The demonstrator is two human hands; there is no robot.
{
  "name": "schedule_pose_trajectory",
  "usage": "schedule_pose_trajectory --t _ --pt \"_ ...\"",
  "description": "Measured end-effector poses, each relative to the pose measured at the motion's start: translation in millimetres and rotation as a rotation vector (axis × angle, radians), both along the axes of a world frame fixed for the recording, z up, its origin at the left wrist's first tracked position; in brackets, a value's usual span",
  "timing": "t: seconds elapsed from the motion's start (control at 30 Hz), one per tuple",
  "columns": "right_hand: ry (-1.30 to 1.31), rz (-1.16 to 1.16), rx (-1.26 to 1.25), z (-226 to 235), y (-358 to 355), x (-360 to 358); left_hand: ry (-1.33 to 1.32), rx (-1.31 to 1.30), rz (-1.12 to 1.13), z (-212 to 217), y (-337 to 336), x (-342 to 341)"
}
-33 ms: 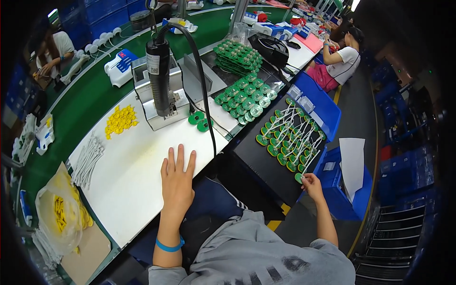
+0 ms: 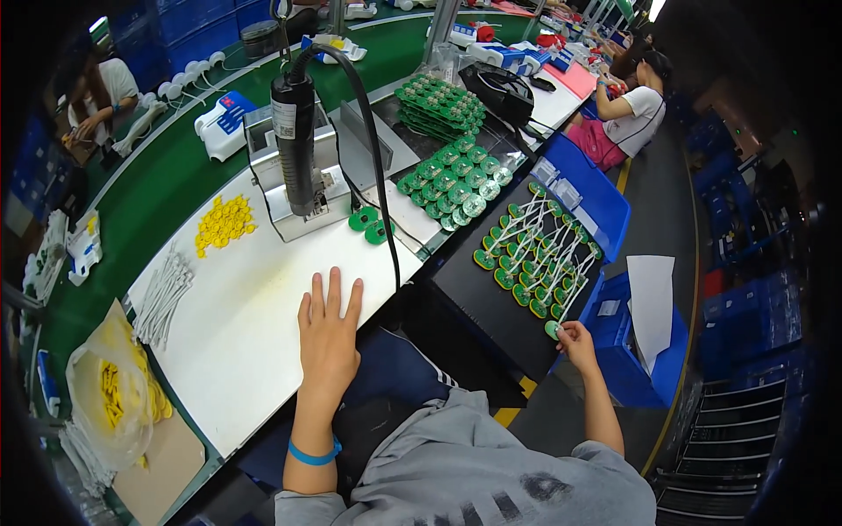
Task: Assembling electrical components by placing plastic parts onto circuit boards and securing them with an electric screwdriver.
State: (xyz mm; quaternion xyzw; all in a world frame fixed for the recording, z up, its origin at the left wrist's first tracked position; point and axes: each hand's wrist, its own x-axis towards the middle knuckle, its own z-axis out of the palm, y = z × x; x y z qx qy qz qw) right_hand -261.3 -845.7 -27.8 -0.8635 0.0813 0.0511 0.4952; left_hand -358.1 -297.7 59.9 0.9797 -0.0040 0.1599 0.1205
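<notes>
My left hand [image 2: 331, 337] lies flat on the white work surface [image 2: 237, 351] with its fingers stretched out and nothing in them. At the near right corner of a black board [image 2: 482, 302], my right hand [image 2: 576, 344] pinches the edge of a small round green circuit board [image 2: 552, 329] with a white stem. Rows of similar round boards with white stems [image 2: 526, 250] cover the far part of that black board. Two bare round boards [image 2: 363, 219] rest beside a metal press-like device [image 2: 303, 197], beyond my left hand.
Yellow caps [image 2: 224, 226], white sticks [image 2: 162, 298] and a bag of yellow parts [image 2: 110, 386] are on the left. A black cable [image 2: 373, 140] hangs over the table. Stacked green panels [image 2: 438, 105] and loose round boards [image 2: 452, 180] stand beyond; blue bins [image 2: 614, 342] are right. Co-workers sit farther off.
</notes>
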Motion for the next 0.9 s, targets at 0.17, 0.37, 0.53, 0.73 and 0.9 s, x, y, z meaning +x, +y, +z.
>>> schedule_pose_trajectory --t 0.17,0.37,0.53,0.73,0.9 --pt "-0.013 -0.094 -0.018 -18 -17 2 0.005 0.021 -0.013 3 2 1" --pt "-0.253 -0.007 -0.616 -2 14 17 0.013 0.014 0.019 3 30 -10" --pt "-0.172 0.249 -0.444 69 152 -6 -0.025 -0.074 0.019 -1 56 -26" --pt "0.114 1.004 0.199 137 365 -43 -0.118 -0.121 0.0 12 82 -62" --pt "-0.247 1.138 0.57 175 542 -62 -0.141 -0.278 -0.044 2 100 -84"
